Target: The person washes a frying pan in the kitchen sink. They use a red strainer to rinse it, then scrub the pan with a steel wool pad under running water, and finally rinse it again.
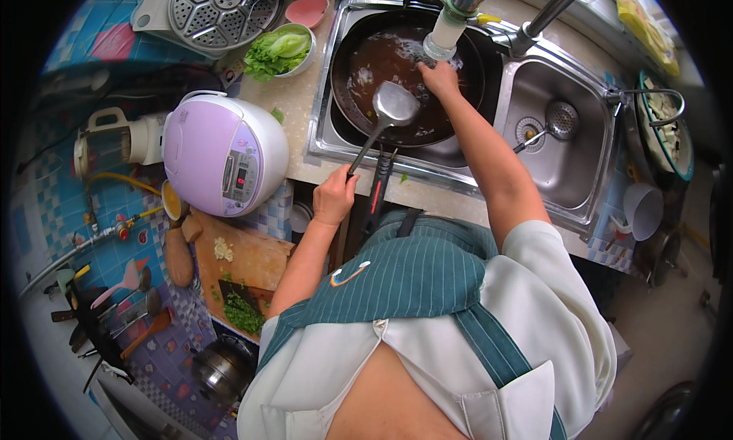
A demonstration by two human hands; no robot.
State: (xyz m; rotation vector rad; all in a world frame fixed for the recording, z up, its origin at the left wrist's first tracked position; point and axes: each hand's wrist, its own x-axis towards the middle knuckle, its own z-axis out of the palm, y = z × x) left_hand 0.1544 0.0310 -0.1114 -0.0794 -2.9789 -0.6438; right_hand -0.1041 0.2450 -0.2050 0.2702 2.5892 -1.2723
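Note:
My left hand [335, 197] grips the dark handle of a metal wok turner [395, 103]. The turner's broad blade is over a dark wok [342, 99] that sits in the left sink basin [318, 132]. Brownish water with foam fills the wok's bottom. My right hand [440, 78] reaches into the wok right under the faucet's filter nozzle [444, 35]. Splashing water and the nozzle partly hide its fingertips, so whether they hold anything cannot be told. The wok's black handle with a red stripe [376, 193] juts over the counter edge towards me.
Left of the sink stand a bowl of lettuce [282, 49], a pink dish [307, 10] and a purple rice cooker [220, 154]. Chopped greens [243, 311] and garlic [223, 249] lie on a wooden cutting board [252, 257]. A slotted ladle [561, 121] rests in the right basin [564, 174].

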